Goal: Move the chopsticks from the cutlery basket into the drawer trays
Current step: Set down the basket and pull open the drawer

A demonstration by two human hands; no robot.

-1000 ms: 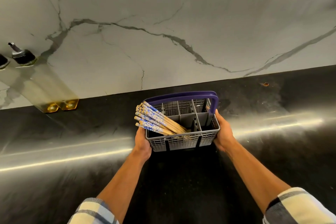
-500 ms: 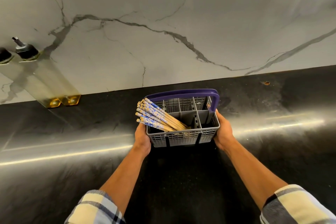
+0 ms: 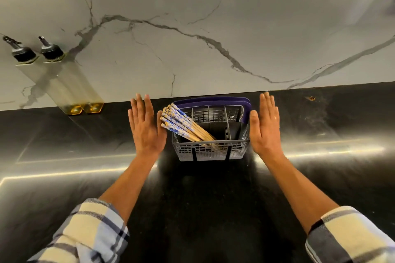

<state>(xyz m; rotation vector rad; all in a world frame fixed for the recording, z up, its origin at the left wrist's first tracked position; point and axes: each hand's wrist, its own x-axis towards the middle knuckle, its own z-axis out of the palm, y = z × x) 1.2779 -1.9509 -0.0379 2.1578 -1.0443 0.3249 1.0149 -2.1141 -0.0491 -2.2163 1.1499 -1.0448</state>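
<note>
Chopsticks (image 3: 183,126) leaning in the left part of the grey cutlery basket (image 3: 211,151) on the black counter (image 3: 64,145). Left hand (image 3: 145,128) and right hand (image 3: 265,128) flat and wide beside it, holding nothing.

Blue-patterned chopsticks (image 3: 183,127) lean left in grey cutlery basket (image 3: 210,152), upright on counter.

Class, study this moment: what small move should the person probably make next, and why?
Probably bring the left hand onto the chopsticks and grip the bundle. Both hands are open beside the cutlery basket, holding nothing, and the patterned ends lean out toward the left hand.
</note>
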